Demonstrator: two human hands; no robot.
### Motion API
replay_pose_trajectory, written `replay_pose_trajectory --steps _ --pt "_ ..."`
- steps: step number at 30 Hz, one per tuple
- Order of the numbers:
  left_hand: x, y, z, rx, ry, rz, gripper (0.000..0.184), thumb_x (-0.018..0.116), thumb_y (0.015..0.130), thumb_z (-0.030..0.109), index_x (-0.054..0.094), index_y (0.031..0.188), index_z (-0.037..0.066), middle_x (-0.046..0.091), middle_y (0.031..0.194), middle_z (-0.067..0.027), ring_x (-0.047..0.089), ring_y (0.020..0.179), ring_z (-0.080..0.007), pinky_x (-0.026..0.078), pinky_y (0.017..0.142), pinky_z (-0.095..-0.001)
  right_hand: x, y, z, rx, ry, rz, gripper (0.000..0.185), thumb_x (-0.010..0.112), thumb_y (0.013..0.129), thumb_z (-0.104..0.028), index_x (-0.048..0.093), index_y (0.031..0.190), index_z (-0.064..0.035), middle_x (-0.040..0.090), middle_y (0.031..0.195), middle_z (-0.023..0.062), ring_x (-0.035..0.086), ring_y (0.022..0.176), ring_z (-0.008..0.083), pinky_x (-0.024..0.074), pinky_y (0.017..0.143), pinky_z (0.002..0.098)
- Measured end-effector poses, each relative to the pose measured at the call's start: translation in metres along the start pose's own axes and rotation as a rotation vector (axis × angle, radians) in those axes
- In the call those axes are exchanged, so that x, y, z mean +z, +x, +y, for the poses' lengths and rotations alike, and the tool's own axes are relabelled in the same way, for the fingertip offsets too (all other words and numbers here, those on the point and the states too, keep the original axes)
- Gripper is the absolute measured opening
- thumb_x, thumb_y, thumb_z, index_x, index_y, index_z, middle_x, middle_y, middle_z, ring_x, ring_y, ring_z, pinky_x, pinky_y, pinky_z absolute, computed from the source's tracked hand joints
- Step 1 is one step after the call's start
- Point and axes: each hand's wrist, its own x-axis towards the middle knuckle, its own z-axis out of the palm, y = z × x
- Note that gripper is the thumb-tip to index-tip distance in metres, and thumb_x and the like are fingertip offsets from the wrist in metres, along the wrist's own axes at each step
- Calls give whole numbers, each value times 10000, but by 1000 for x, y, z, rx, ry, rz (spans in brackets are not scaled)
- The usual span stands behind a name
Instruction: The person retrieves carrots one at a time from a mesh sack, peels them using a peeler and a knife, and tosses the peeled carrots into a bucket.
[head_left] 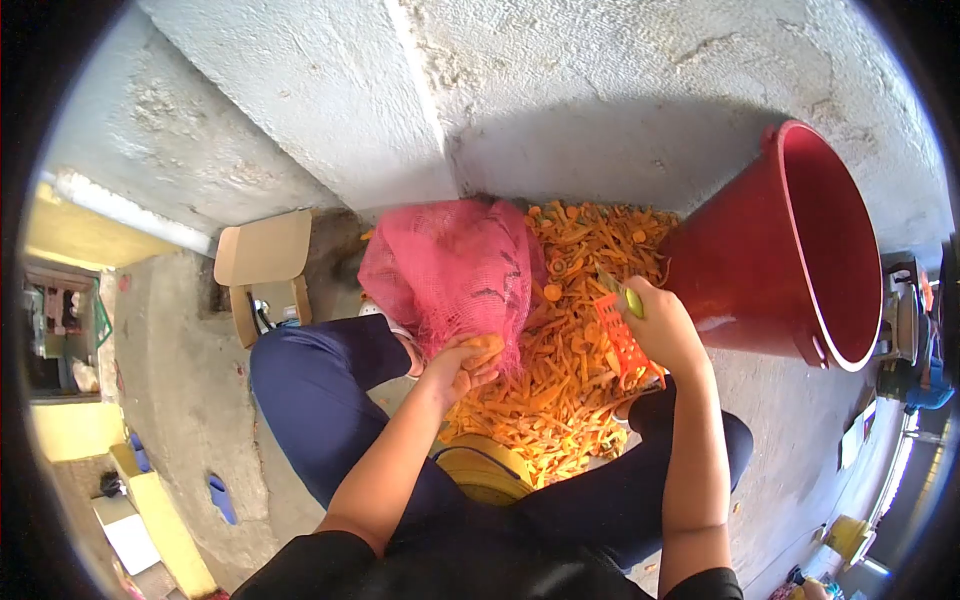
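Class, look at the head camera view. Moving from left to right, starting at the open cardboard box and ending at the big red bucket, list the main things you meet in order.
Open cardboard box → pink mesh sack → green-handled tool in the right hand → big red bucket.

Mesh sack (455,265), glossy plastic bucket (735,265)

Behind the bare left hand (462,366) and right hand (657,318), uncovered forearms (695,465) meet the short sleeves (706,584) of a black top (470,568); nearer the body, plain navy trousers (308,380).
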Motion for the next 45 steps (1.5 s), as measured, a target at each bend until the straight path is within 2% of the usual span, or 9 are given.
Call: replay_pose_trajectory --steps 7,10,17,19,23,28,38,39,45 --pt "46 -49 11 -14 -241 -356 219 474 845 177 478 1034 68 521 1085 -111 497 1016 -235 440 829 -431 0 -15 -8 75 250 -104 230 530 793 -215 490 847 6 515 661 203 514 630 342 399 608 386" --pt "72 -55 16 -40 -234 -370 318 474 839 180 440 1116 28 520 1073 -119 506 993 -251 427 860 -413 8 -12 2 7 379 -9 166 511 831 -177 485 803 -15 476 634 11 411 584 108 371 544 294" --pt "108 -55 36 -298 -137 -642 329 466 831 214 446 1094 19 541 980 -113 534 884 -232 443 821 -390 8 0 -10 174 1427 237 148 512 837 -191 530 870 -47 551 734 9 539 642 90 443 555 235" --pt "106 -37 37 -321 -16 -788 311 478 834 257 467 1050 33 552 927 -93 542 830 -219 458 777 -380 4 1 -17 282 1416 248 169 524 831 -209 534 885 -49 551 732 5 538 627 91 439 542 230" --pt "123 -23 17 -79 26 -450 367 392 872 374 489 1054 71 580 893 -89 551 781 -203 468 704 -379 21 14 -20 230 1386 309 210 549 821 -208 540 939 -35 559 740 2 541 622 84 440 558 219" --pt "131 -12 7 -76 40 -429 343 389 875 378 519 1033 103 584 896 -43 560 748 -171 475 674 -328 25 19 -27 112 1427 451 176 527 842 -186 553 919 -30 566 781 4 518 662 69 431 589 222" --pt "145 -12 13 -110 -52 -564 315 373 892 338 483 1063 98 572 932 -30 556 796 -142 474 660 -292 22 10 -46 4 812 537 143 499 851 -171 489 803 -36 470 656 -28 408 594 40 371 531 206" --pt "144 -11 11 -101 -51 -601 315 379 892 339 477 1080 106 567 953 -19 548 821 -125 468 667 -279 20 6 -50 17 767 545 162 520 828 -156 493 826 3 511 631 76 461 588 111 403 557 268" --pt "148 -28 14 -133 31 -530 339 371 889 366 475 1079 105 560 972 -21 550 827 -139 473 700 -315 22 4 -53 49 710 609 180 532 822 -153 470 770 8 487 595 104 428 563 120 391 539 285"
